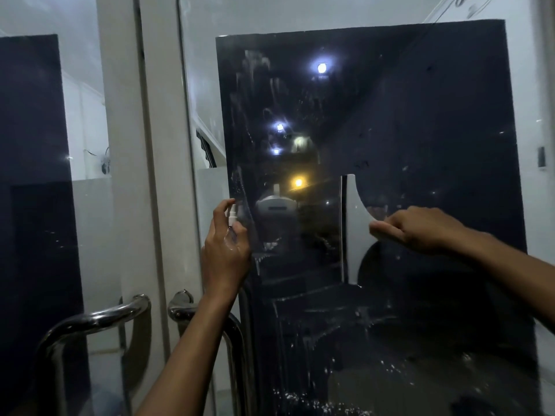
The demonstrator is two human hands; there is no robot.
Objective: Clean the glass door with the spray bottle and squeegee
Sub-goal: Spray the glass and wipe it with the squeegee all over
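The glass door (390, 130) fills most of the view, its dark pane showing reflected lamps, pale streaks of liquid running down the upper left part, and scattered droplets lower down. The left hand (226, 250) is raised just in front of the pane near its left edge, fingers curled round a small spray bottle (233, 216) with a white nozzle; the forefinger arches over the top of the nozzle, and the bottle's clear body is mostly hidden inside the grip. The right hand (420, 228) is held up at about the same height, further right, pinching the narrow handle end of a white squeegee (356, 229) between thumb and curled fingers. The squeegee's long straight blade stands upright, and the blade edge faces left, seeming to lie against the glass, though contact cannot be told for certain. The two hands are well apart, with a stretch of wet pane between them. To the left of the pane runs a white door frame (132, 145), and beyond it another dark glass panel (33, 175). Two curved metal door handles (99, 319) shine at the lower left, one on each side of the frame, below the left forearm.
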